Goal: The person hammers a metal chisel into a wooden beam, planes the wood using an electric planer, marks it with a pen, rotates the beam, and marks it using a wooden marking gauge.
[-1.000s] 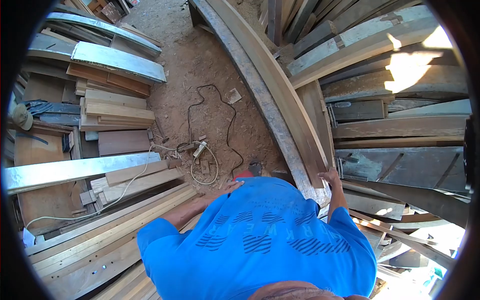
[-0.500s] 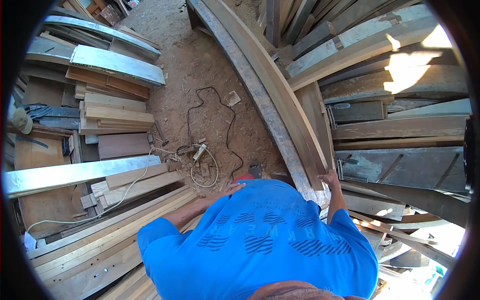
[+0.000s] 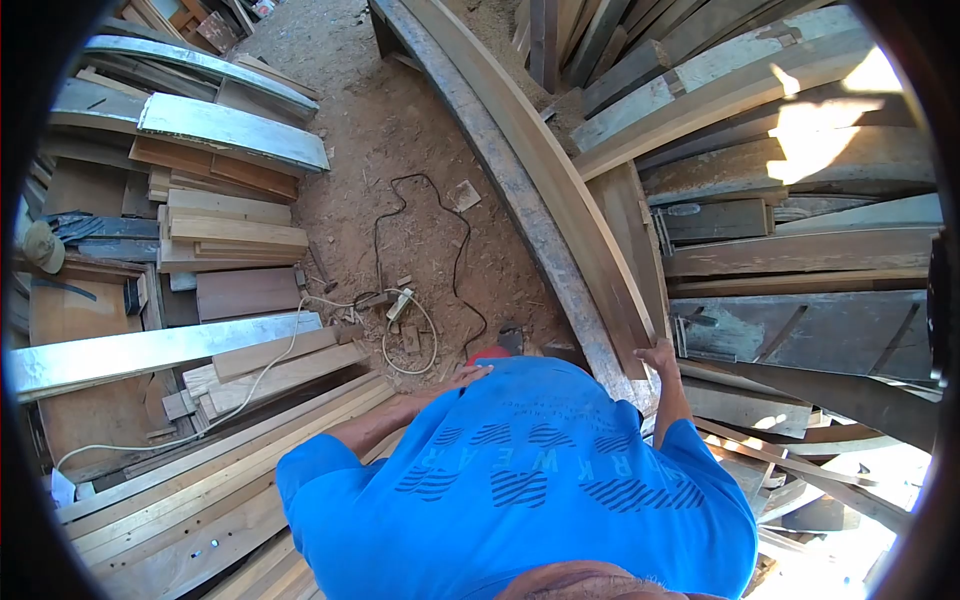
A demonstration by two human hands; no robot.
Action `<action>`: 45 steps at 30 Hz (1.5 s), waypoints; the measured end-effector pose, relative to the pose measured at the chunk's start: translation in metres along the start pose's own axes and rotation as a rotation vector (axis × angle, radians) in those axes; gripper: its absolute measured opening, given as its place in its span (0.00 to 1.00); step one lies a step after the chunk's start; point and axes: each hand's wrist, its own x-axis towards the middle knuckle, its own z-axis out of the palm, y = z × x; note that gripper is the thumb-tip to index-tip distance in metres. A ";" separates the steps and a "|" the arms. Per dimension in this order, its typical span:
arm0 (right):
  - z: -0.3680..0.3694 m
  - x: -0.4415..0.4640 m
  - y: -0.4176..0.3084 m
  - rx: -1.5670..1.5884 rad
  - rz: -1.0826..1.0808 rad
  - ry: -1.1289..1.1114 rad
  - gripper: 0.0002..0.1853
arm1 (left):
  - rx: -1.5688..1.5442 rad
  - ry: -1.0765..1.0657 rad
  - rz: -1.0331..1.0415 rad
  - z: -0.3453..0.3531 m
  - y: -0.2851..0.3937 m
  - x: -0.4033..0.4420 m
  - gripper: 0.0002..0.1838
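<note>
A long wooden plank (image 3: 560,185) stands on edge along a narrow, worn bench beam (image 3: 500,180) in front of me. My right hand (image 3: 657,356) grips the plank's near end, thumb on one side and part of the fingers hidden. Beside my waist, my left hand (image 3: 468,377) lies against the blue shirt (image 3: 520,450) with its visible fingers stretched out, holding nothing that shows. Just past it, a bit of red (image 3: 488,353) and a dark shoe tip (image 3: 511,338) peek out.
On the dirt floor lie a power strip (image 3: 399,304), its pale cable and a dark cord (image 3: 467,240). Stacked boards (image 3: 235,230) line the left side. More timber (image 3: 790,250) leans on the right, and long planks (image 3: 230,475) run beside me at lower left.
</note>
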 end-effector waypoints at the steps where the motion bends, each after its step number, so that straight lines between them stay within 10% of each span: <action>1: 0.000 0.000 0.001 -0.010 -0.006 0.004 0.43 | 0.000 -0.002 0.000 0.000 0.000 0.000 0.61; 4: 0.007 -0.002 0.003 -0.095 -0.089 0.150 0.32 | 0.000 -0.004 0.000 -0.001 0.000 -0.001 0.61; 45: 0.017 -0.081 -0.067 -0.266 -0.029 0.082 0.32 | 0.030 0.005 0.069 -0.018 -0.005 0.068 0.65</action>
